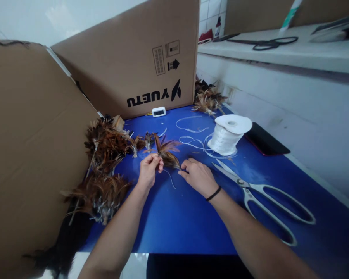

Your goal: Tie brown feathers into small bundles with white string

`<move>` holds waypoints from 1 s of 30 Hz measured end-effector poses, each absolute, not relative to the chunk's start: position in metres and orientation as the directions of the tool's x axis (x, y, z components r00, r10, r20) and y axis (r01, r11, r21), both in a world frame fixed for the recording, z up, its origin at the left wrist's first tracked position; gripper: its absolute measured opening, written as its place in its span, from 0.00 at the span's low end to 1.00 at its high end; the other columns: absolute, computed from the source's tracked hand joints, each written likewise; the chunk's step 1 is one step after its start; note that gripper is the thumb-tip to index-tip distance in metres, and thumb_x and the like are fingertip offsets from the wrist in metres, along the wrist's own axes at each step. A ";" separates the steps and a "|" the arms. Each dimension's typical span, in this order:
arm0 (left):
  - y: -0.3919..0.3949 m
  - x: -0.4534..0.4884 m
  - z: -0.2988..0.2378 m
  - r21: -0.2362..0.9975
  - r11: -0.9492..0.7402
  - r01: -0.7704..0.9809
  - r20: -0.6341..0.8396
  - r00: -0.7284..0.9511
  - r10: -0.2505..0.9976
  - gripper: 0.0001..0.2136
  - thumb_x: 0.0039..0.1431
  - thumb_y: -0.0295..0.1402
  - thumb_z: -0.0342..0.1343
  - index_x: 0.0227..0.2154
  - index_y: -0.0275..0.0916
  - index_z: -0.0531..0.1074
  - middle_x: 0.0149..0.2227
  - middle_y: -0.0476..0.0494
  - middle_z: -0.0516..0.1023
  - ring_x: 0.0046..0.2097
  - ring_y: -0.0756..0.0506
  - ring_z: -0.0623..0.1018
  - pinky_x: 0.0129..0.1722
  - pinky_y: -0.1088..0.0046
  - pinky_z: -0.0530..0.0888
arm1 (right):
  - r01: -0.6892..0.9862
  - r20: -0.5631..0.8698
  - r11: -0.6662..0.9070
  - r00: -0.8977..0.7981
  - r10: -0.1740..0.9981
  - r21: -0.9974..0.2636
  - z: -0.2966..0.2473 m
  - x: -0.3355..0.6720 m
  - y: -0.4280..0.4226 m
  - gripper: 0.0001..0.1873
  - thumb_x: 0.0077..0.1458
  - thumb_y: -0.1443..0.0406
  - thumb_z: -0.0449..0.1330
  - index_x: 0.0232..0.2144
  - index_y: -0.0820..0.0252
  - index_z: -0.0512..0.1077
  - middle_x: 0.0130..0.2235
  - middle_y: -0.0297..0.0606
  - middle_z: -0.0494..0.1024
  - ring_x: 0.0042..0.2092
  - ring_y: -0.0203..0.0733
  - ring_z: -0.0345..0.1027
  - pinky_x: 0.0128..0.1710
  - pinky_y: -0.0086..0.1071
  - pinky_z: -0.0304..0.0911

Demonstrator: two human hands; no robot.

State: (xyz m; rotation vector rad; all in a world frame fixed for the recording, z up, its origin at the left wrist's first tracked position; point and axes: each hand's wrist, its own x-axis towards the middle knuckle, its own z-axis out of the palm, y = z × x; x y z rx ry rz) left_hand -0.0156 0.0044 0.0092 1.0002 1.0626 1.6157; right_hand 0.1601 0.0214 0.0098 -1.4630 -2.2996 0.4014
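Note:
Between the thumb and fingers of my left hand (pixel 151 167) is the base of a small bunch of brown feathers (pixel 166 146), fanned out upward. A darker feather tuft (pixel 171 159) stretches from there toward my right hand (pixel 198 175). The right thumb and fingers are closed at that tuft's far end; the exact contact is small and hard to make out. A thin white string end (pixel 171 179) curls down onto the blue table below the left hand. Two small feather tufts, one brown (pixel 136 145) and one dark (pixel 148 139), lie just beyond the left hand.
Large feather piles (pixel 104 145) line the left side, with more feathers (pixel 208 97) at the back. Open metal scissors (pixel 241 184) lie right of my right hand, near a white spool (pixel 227 135) and a phone (pixel 266 138). Cardboard (pixel 110 62) walls the back and left.

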 end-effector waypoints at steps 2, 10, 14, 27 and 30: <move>0.004 -0.015 0.009 0.937 -0.179 -0.299 0.107 -0.242 0.964 0.13 0.47 0.40 0.63 0.23 0.35 0.67 0.21 0.52 0.69 0.18 0.56 0.67 0.16 0.81 0.62 | 0.811 0.155 0.414 -0.385 0.910 -0.414 0.009 0.160 0.022 0.04 0.52 0.65 0.58 0.28 0.58 0.71 0.33 0.36 0.74 0.34 0.39 0.69 0.30 0.30 0.53; 0.005 -0.012 0.005 0.922 -0.086 -0.378 0.024 -0.165 0.986 0.11 0.50 0.38 0.61 0.25 0.35 0.68 0.25 0.50 0.71 0.25 0.54 0.73 0.22 0.81 0.69 | 0.792 0.170 0.373 -0.334 0.927 -0.483 0.013 0.164 0.024 0.06 0.53 0.67 0.54 0.25 0.59 0.68 0.31 0.36 0.74 0.32 0.38 0.68 0.30 0.30 0.52; 0.003 -0.007 0.005 0.913 -0.027 -0.408 -0.027 -0.127 0.991 0.11 0.49 0.37 0.62 0.25 0.35 0.67 0.36 0.45 0.76 0.37 0.49 0.78 0.32 0.78 0.74 | 0.749 0.216 0.366 -0.296 0.931 -0.553 0.016 0.165 0.023 0.05 0.52 0.68 0.55 0.26 0.58 0.69 0.30 0.35 0.74 0.31 0.37 0.67 0.31 0.29 0.54; 0.002 -0.002 0.002 0.912 0.065 -0.406 -0.093 -0.049 0.994 0.11 0.48 0.35 0.63 0.25 0.33 0.68 0.41 0.39 0.77 0.41 0.45 0.78 0.43 0.67 0.73 | 0.729 0.351 0.550 -0.431 0.831 -0.408 0.006 0.162 0.026 0.08 0.57 0.66 0.53 0.36 0.58 0.73 0.37 0.41 0.72 0.41 0.41 0.65 0.40 0.31 0.59; 0.002 -0.003 0.001 0.907 0.055 -0.417 -0.086 -0.057 0.995 0.11 0.48 0.34 0.63 0.25 0.34 0.68 0.40 0.39 0.77 0.42 0.45 0.78 0.43 0.67 0.73 | 0.745 0.332 0.574 -0.476 0.814 -0.339 0.004 0.159 0.027 0.10 0.58 0.67 0.52 0.35 0.58 0.73 0.36 0.41 0.72 0.40 0.41 0.64 0.40 0.31 0.59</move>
